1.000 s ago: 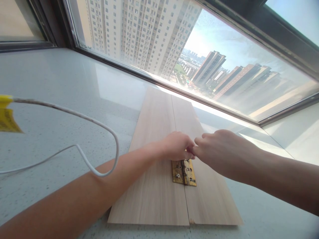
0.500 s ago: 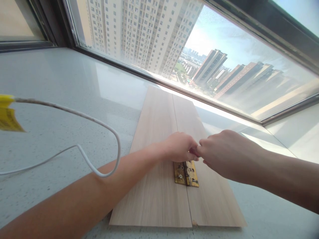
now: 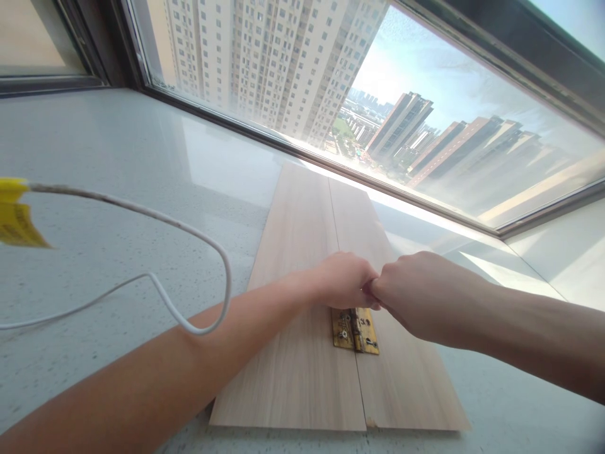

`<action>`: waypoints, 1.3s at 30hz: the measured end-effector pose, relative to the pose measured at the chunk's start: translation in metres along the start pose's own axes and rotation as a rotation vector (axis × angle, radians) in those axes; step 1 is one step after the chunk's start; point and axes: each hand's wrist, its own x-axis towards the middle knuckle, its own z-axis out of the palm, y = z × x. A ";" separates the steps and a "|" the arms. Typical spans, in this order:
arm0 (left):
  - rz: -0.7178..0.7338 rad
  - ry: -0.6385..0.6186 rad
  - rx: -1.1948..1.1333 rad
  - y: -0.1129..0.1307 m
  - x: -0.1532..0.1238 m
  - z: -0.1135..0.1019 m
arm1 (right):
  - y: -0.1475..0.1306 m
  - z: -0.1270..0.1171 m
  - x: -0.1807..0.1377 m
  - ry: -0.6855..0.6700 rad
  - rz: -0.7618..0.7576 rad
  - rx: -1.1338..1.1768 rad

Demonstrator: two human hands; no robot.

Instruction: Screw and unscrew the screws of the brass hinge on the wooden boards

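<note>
Two pale wooden boards (image 3: 302,252) lie side by side on a white stone sill, joined across their seam by a brass hinge (image 3: 355,330). My left hand (image 3: 343,280) is curled into a closed grip just above the hinge's top edge. My right hand (image 3: 416,291) meets it fingertip to fingertip, also pinched closed. What the fingers hold at the meeting point is hidden. Screw heads show on both hinge leaves.
A white cable (image 3: 179,252) loops in the air at the left, with a yellow tag (image 3: 14,214) at the frame edge. The sill (image 3: 94,157) runs back to a large window (image 3: 331,82) with a dark frame, showing tall buildings outside.
My two hands have drawn closer together until their fingertips touch above the hinge. The boards and hinge stay put; the view shifted slightly.
</note>
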 end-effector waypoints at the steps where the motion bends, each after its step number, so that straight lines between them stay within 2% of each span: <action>1: -0.003 -0.005 -0.002 0.000 0.000 0.000 | -0.001 -0.001 -0.001 -0.006 0.003 -0.010; 7: -0.014 -0.042 0.081 -0.001 0.001 -0.001 | -0.003 0.000 -0.008 0.069 -0.081 -0.131; 11: 0.001 -0.050 0.088 -0.001 0.001 -0.002 | 0.000 0.002 -0.007 0.059 -0.096 -0.099; 16: -0.003 -0.049 0.047 0.000 0.000 -0.003 | 0.002 0.001 0.001 -0.014 0.009 -0.002; 23: -0.072 -0.051 -0.035 -0.002 0.000 -0.004 | 0.001 -0.003 0.005 -0.030 0.151 0.139; 25: -0.064 -0.048 -0.032 -0.002 0.000 -0.004 | 0.001 -0.002 0.003 -0.028 0.122 0.079; 31: -0.027 -0.043 0.060 -0.001 0.000 -0.004 | 0.006 0.002 -0.005 0.051 -0.202 -0.186; 33: -0.019 -0.054 0.048 -0.001 -0.001 -0.004 | 0.005 0.003 -0.004 0.037 -0.203 -0.164; 39: -0.028 -0.017 0.063 0.002 -0.001 -0.004 | 0.004 -0.001 0.007 -0.034 -0.048 -0.004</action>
